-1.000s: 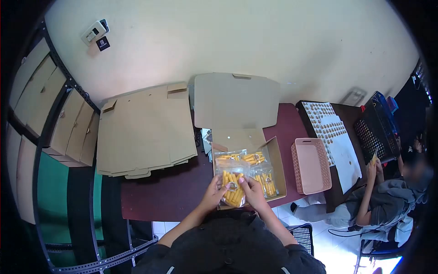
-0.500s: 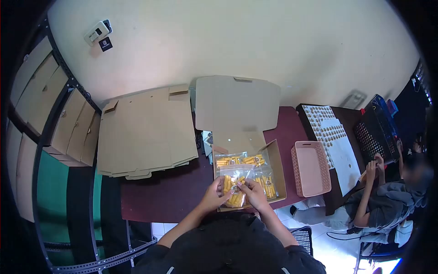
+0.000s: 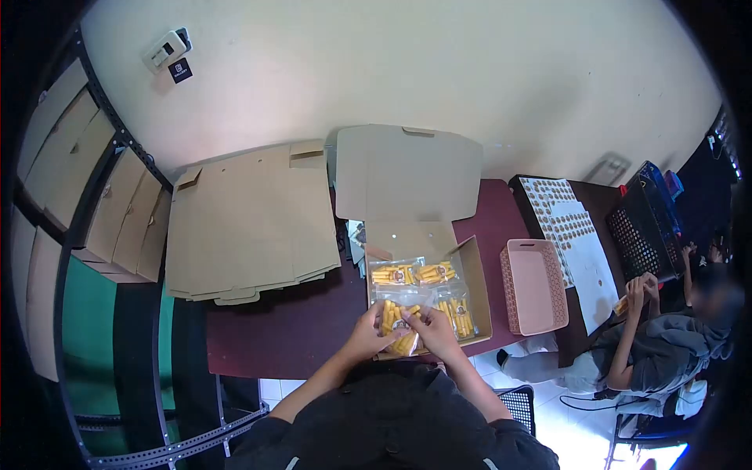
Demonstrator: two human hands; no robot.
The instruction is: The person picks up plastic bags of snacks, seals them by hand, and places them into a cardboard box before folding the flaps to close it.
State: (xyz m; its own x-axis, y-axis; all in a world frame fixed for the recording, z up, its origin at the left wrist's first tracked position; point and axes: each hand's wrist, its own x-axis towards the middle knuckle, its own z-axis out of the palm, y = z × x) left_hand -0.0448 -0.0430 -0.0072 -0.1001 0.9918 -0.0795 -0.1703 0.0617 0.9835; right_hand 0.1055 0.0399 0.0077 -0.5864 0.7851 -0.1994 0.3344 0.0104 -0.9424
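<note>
My left hand (image 3: 366, 335) and my right hand (image 3: 435, 332) grip a clear plastic bag of yellow stick snacks (image 3: 405, 344) from its two sides. Thumbs lie on the front of the bag, near its round label; the fingers behind it are hidden. This bag is over the near left part of an open cardboard box (image 3: 482, 301). Inside the box, similar snack bags show: one at the back left (image 3: 392, 273), one at the back right (image 3: 435, 272) and another at the near right (image 3: 457, 315). The box's lid (image 3: 407, 176) stands raised at the back.
Flattened cardboard boxes (image 3: 251, 227) are stacked on the dark red table (image 3: 274, 337) to the left. A pink basket (image 3: 511, 290) stands to the right, beside label sheets (image 3: 583, 258). Past it are a black crate (image 3: 638, 227) and a seated co-worker (image 3: 666, 348) handling a small packet. Shelves line the left.
My thumbs shift slightly on the snack bag, which stays in nearly the same place. At the right, the co-worker's hands have moved a little and a small yellowish packet shows more clearly.
</note>
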